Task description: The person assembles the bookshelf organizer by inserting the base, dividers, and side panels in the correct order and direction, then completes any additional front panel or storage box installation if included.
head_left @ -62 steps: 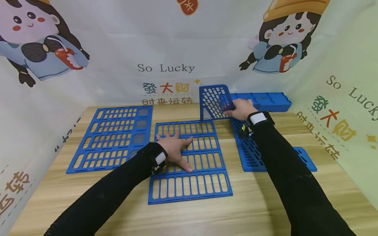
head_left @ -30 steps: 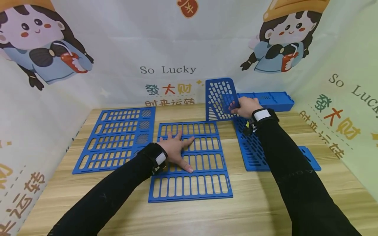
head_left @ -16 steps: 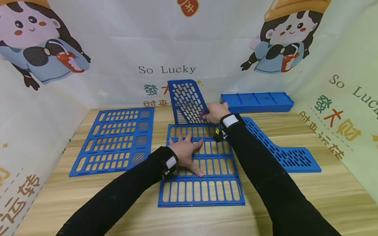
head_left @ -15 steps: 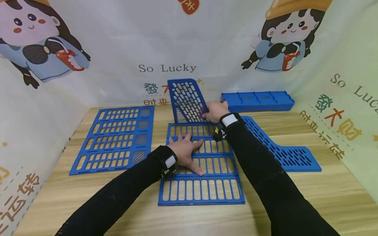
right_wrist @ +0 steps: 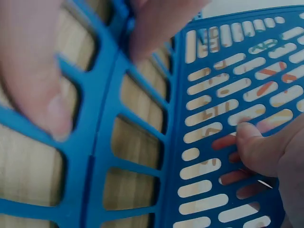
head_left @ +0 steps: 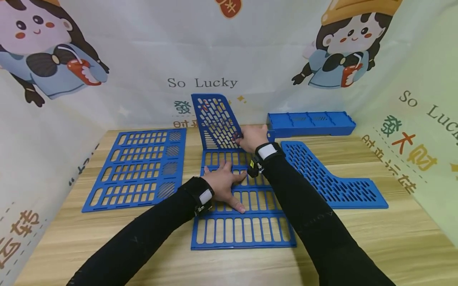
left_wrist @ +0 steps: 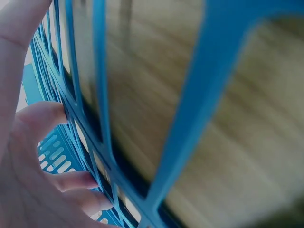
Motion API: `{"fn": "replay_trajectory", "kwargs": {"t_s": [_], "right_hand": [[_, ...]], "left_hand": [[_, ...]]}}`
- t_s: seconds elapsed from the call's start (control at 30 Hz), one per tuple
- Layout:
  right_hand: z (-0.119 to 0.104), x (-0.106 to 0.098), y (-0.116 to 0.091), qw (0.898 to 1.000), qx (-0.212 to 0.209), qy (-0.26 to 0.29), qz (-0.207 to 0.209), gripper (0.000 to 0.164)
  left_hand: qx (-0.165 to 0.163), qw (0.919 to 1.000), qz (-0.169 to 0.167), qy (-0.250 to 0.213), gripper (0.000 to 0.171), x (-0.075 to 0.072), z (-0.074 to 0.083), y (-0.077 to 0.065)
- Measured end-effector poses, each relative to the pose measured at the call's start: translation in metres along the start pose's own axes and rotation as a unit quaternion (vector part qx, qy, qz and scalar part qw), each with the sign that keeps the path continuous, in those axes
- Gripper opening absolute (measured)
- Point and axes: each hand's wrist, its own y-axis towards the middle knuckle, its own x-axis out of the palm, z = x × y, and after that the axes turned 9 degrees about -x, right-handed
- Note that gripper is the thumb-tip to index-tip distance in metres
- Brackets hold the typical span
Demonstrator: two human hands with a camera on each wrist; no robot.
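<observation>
My right hand (head_left: 253, 137) pinches a blue perforated plastic panel (head_left: 216, 123) with a slanted edge and holds it upright. In the right wrist view, the thumb (right_wrist: 259, 148) lies on the near face and fingers show through the holes behind. The panel's lower edge meets the far edge of a flat blue slatted panel (head_left: 243, 230); whether the two are joined cannot be told. My left hand (head_left: 223, 182) lies with fingers spread on the slatted panel. In the left wrist view, the left hand's fingers (left_wrist: 78, 180) touch its bars.
Left on the wooden table (head_left: 157, 254) lies another flat blue grid panel (head_left: 139, 171). An L-shaped perforated panel (head_left: 361, 190) lies at right. Behind it stands a long blue box-like piece (head_left: 311, 123). A printed cloth (head_left: 143, 51) hangs at the back.
My right hand has carried the upright perforated panel left, over to the far edge of the slatted panel. The left hand and slatted panel have shifted slightly right in the view.
</observation>
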Motion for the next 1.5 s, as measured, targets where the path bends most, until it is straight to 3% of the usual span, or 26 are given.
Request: {"fn": "replay_trajectory", "kwargs": {"t_s": [0.1,0.2,0.3,0.37,0.43,0.53,0.73,0.83,0.93,1.1,1.27,1.5], "right_hand": [[0.005,-0.003,-0.003,1.0,-0.005,0.004,-0.01,0.03],[0.017,-0.014,-0.014,0.998,-0.017,0.055,0.002,0.051],[0.032,-0.033,-0.036,0.99,-0.013,0.121,0.07,0.065],[0.043,-0.047,-0.054,0.982,0.001,0.15,0.119,0.062],[0.057,-0.058,-0.075,0.977,0.019,0.162,0.137,0.057],[0.081,-0.065,-0.108,0.981,0.038,0.165,0.095,0.051],[0.127,-0.053,-0.167,0.992,0.036,0.123,0.01,0.051],[0.138,-0.048,-0.189,0.995,0.043,0.085,-0.021,0.065],[0.142,-0.049,-0.205,0.996,0.058,0.042,-0.054,0.091],[0.141,-0.054,-0.22,0.991,0.087,-0.026,-0.101,0.124],[0.14,-0.055,-0.225,0.986,0.103,-0.052,-0.123,0.123],[0.141,-0.056,-0.225,0.985,0.112,-0.07,-0.11,0.124]], "left_hand": [[0.002,1.0,-0.001,-0.005,0.138,-0.006,0.008,-0.006],[-0.004,0.9998,-0.013,-0.017,0.134,-0.015,0.017,-0.014],[-0.022,0.9994,-0.021,-0.015,0.13,-0.02,0.022,-0.017],[-0.039,0.9988,-0.024,-0.018,0.128,-0.02,0.02,-0.013],[-0.052,0.9982,-0.02,-0.025,0.126,-0.02,0.016,-0.012],[-0.052,0.9971,-0.004,-0.055,0.118,-0.018,0.007,-0.017],[-0.014,0.9945,0.051,-0.09,0.09,-0.019,-0.01,-0.059],[-0.004,0.993,0.06,-0.102,0.09,-0.015,-0.018,-0.079],[-0.004,0.9917,0.059,-0.114,0.097,-0.009,-0.023,-0.093],[0.003,0.9901,0.059,-0.127,0.108,-0.001,-0.025,-0.099],[0.001,0.9903,0.049,-0.13,0.111,0.004,-0.025,-0.097],[0.008,0.9901,0.048,-0.131,0.093,0.003,-0.029,-0.099]]}}
